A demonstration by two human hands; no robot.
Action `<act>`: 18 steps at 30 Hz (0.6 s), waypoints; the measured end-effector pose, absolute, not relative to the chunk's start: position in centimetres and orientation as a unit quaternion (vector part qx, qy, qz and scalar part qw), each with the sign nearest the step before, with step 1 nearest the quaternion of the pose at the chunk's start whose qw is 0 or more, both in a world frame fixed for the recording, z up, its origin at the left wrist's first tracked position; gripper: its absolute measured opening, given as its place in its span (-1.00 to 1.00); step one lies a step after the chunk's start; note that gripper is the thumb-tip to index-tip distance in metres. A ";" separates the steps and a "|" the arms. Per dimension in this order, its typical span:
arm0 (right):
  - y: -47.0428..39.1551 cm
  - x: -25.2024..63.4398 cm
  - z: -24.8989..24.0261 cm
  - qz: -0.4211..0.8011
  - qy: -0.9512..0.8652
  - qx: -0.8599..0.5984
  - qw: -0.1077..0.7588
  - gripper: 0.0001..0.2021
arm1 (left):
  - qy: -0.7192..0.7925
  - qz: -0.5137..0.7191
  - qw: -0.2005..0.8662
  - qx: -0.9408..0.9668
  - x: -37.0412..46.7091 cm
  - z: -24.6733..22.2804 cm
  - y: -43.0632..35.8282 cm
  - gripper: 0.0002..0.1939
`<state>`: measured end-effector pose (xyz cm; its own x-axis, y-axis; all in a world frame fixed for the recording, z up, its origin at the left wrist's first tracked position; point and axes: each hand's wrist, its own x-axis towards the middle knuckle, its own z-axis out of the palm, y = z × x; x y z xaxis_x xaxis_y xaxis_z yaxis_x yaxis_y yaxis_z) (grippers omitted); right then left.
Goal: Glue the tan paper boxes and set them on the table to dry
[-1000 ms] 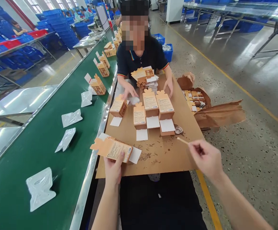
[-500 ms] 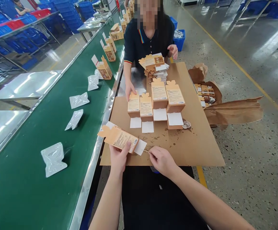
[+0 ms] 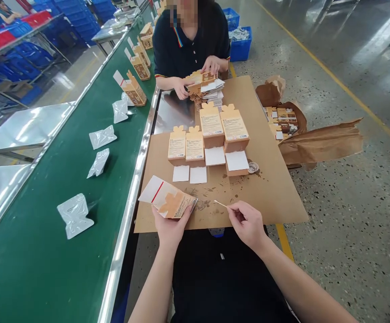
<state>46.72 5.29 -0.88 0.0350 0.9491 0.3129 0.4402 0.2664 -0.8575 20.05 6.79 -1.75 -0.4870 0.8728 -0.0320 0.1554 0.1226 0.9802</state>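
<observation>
My left hand (image 3: 171, 226) is closed round a small printed carton (image 3: 178, 205), tilted so that its white flap with a red stripe points up and left. Between the thumb and fingers of my right hand (image 3: 248, 223) is a cotton swab (image 3: 220, 203), its tip pointing left, apart from the carton. Beyond my hands, several upright cartons (image 3: 195, 146) stand on the cardboard sheet (image 3: 272, 188) with white flaps folded out towards me. A small clear dish (image 3: 253, 167) sits at the right of these cartons, near dark wet spots on the sheet.
To the left runs a green conveyor belt (image 3: 43, 264) carrying silvery pouches (image 3: 76, 216) and opened cartons (image 3: 132, 89). Across the table a co-worker (image 3: 191, 45) handles a stack of flat cartons (image 3: 211, 94). A brown paper-lined box (image 3: 302, 130) stands on the floor at right.
The carton in my left hand has turned, bringing its red-striped flap into view. My right hand has moved right with the swab, away from the carton. The co-worker's hands have moved onto the stack.
</observation>
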 end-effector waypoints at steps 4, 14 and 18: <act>4.9 47.1 -0.4 0.275 -0.628 -0.563 0.461 -0.62 | 0.716 0.512 0.231 0.416 20.3 -1.9 6.6 0.08; 4.9 48.6 0.1 0.273 -0.616 -0.549 0.496 -0.61 | 0.745 0.476 0.182 0.429 20.6 -2.2 7.3 -0.06; 5.3 49.7 1.0 0.267 -0.609 -0.564 0.490 -0.60 | 0.796 0.464 0.127 0.367 15.2 -0.3 7.7 -0.07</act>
